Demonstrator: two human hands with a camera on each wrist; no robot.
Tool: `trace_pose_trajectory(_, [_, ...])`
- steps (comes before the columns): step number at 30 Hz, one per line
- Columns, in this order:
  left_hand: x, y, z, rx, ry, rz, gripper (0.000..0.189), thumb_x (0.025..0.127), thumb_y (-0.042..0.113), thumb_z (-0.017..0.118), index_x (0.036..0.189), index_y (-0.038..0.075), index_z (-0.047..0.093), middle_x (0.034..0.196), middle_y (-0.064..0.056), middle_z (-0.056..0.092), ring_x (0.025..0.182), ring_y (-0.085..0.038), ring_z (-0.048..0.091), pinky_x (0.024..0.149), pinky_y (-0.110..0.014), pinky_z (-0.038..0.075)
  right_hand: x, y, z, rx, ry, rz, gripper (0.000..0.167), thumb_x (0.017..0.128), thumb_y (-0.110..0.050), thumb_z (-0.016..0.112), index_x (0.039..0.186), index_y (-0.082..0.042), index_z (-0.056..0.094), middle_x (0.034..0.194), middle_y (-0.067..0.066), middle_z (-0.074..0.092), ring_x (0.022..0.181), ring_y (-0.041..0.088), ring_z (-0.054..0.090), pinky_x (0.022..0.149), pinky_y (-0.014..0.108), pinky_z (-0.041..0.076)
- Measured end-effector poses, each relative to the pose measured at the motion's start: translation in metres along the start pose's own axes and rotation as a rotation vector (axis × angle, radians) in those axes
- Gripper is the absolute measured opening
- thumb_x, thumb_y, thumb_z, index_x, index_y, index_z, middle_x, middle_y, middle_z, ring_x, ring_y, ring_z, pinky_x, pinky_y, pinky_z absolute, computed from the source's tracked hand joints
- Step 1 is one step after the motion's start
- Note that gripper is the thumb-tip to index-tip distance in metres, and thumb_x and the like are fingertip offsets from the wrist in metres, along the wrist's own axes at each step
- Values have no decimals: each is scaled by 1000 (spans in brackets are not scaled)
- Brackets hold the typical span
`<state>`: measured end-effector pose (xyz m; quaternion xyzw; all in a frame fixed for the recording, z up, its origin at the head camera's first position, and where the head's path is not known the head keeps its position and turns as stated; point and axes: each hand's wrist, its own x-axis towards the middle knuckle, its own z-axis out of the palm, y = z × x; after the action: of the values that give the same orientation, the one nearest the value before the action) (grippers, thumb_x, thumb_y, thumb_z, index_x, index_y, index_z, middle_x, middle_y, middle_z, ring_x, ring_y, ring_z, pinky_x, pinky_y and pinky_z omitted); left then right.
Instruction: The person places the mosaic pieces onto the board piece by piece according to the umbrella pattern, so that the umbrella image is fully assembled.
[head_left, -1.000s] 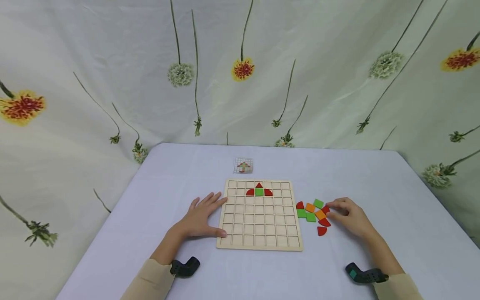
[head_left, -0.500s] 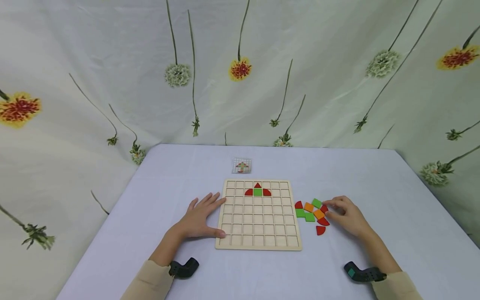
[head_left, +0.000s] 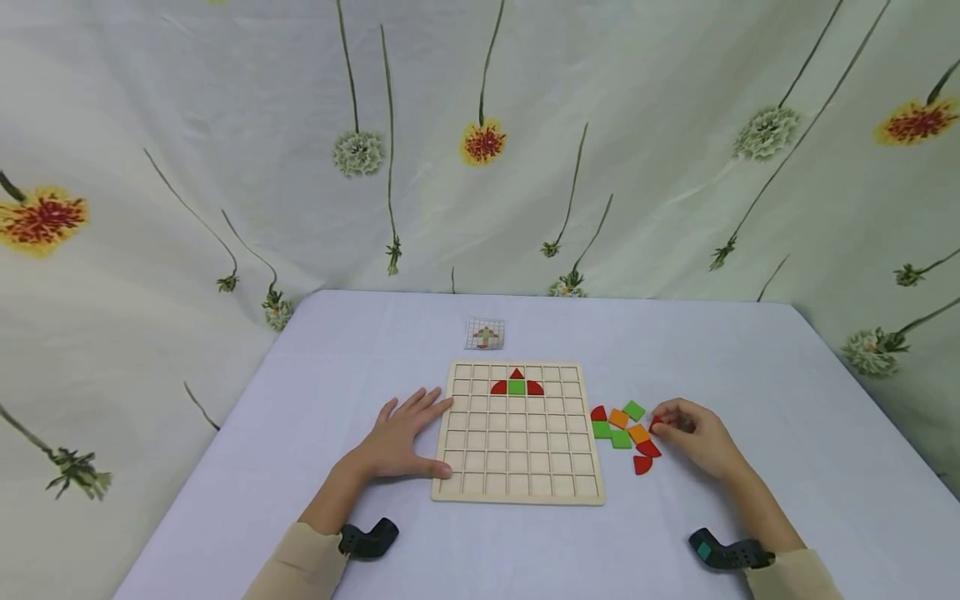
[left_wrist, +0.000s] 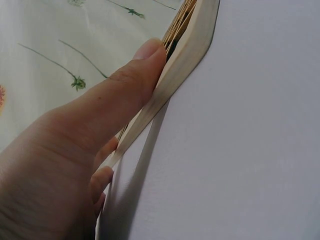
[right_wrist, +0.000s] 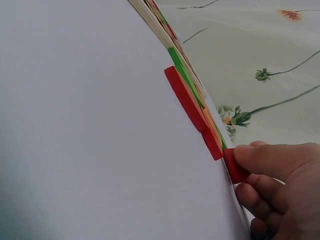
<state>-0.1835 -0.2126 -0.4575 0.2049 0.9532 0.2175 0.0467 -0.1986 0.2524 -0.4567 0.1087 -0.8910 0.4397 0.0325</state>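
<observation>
A wooden grid board [head_left: 519, 467] lies on the table. Near its far edge sit a red triangle [head_left: 517, 374], a green square [head_left: 517, 387] and a red quarter-circle piece on each side of that square. My left hand [head_left: 401, 435] rests on the board's left edge with fingers spread, the thumb [left_wrist: 125, 82] over the rim in the left wrist view. To the right of the board, my right hand [head_left: 693, 433] pinches a red piece [right_wrist: 234, 167] between thumb and fingers, beside the loose pieces.
Loose green squares [head_left: 602, 430], orange squares [head_left: 618, 418] and red quarter-circle pieces [head_left: 642, 465] lie right of the board. Behind the board is a small pattern card [head_left: 485, 333]. A flowered cloth [head_left: 667, 167] hangs beyond the table's far edge.
My right hand has drawn the pinched red piece slightly right, away from the orange and green squares it lay against. The left hand stays on the board's edge.
</observation>
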Motion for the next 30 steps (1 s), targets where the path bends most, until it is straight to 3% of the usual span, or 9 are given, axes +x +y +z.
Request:
trace_pose_trajectory(7, [-1, 2, 1, 6, -4, 4, 107, 67, 72, 71, 152, 18, 36, 160, -10, 24, 148, -33, 12, 111, -64, 3, 3, -10, 0, 78, -13, 48, 23, 92, -13, 69, 109, 2, 65, 97, 13, 66, 80, 16, 61, 69, 20, 52])
trace_pose_trajectory(20, [-1, 4, 1, 1, -8, 8, 106, 67, 71, 72, 152, 18, 36, 160, -9, 24, 148, -32, 12, 111, -63, 3, 31, -40, 27, 122, -77, 22, 23, 92, -13, 69, 108, 2, 64, 93, 9, 66, 80, 24, 60, 65, 24, 54])
trace_pose_trajectory(30, [-2, 3, -1, 3, -3, 3, 106, 67, 71, 71, 152, 18, 37, 160, -10, 24, 148, -32, 12, 111, -63, 3, 51, -58, 49, 114, -125, -2, 20, 91, -13, 69, 106, -1, 65, 92, 6, 66, 81, 22, 57, 66, 26, 50])
